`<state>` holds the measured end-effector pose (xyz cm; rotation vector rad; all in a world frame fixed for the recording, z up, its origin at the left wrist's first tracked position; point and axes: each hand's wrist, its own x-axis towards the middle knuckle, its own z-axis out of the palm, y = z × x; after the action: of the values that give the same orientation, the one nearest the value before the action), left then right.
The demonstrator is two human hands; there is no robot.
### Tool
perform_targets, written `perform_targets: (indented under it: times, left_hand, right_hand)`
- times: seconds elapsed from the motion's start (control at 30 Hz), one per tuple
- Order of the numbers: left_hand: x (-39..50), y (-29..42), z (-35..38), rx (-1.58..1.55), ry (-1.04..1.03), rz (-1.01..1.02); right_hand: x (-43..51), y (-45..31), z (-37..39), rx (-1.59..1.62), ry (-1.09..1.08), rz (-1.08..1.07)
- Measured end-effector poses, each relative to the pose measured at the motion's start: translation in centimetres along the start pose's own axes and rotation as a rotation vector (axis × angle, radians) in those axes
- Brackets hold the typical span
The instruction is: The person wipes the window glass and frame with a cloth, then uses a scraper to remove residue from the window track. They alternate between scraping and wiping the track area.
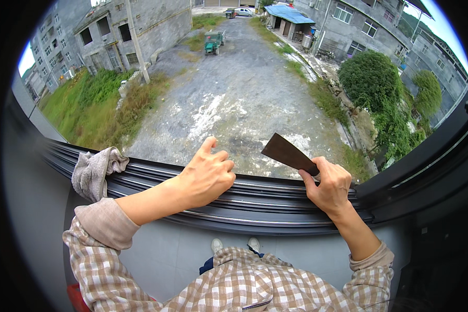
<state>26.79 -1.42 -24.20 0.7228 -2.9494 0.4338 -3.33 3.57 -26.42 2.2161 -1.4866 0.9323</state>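
Observation:
My right hand (329, 186) grips a putty knife (289, 154) by its handle, most of which is hidden in the fist. The wide dark blade points up and to the left, raised over the sill and outlined against the ground outside. My left hand (210, 174) is over the black sliding-window track (257, 212), its back turned up. Its fingers are curled and the index finger sticks out; the palm is hidden, so whether it holds anything small cannot be seen. A crumpled grey cloth (95, 173) hangs over the track to the left of my left forearm.
The black window frame (413, 171) rises at the right. Below the track lies a grey tiled floor (171, 257), with a red object (76, 297) at lower left. Beyond the opening, well below, are a gravel yard (257, 85), a green truck (213, 42) and grey buildings.

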Motion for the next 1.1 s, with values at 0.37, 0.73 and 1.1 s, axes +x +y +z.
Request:
perform_targets:
  times: [0.37, 0.73, 1.1]
  left_hand:
    - [0.5, -3.2, 0.3, -0.265, 0.298, -0.090]
    - [-5.2, -1.3, -0.8, -0.045, 0.128, -0.369]
    - [-5.8, 4.9, 1.3, -0.278, 0.643, -0.745]
  right_hand:
    - [0.2, -0.1, -0.1, -0.042, -0.010, 0.007]
    - [0.2, 0.1, -0.2, -0.060, -0.057, 0.072]
    - [0.3, 0.8, -0.5, -0.005, -0.100, 0.198]
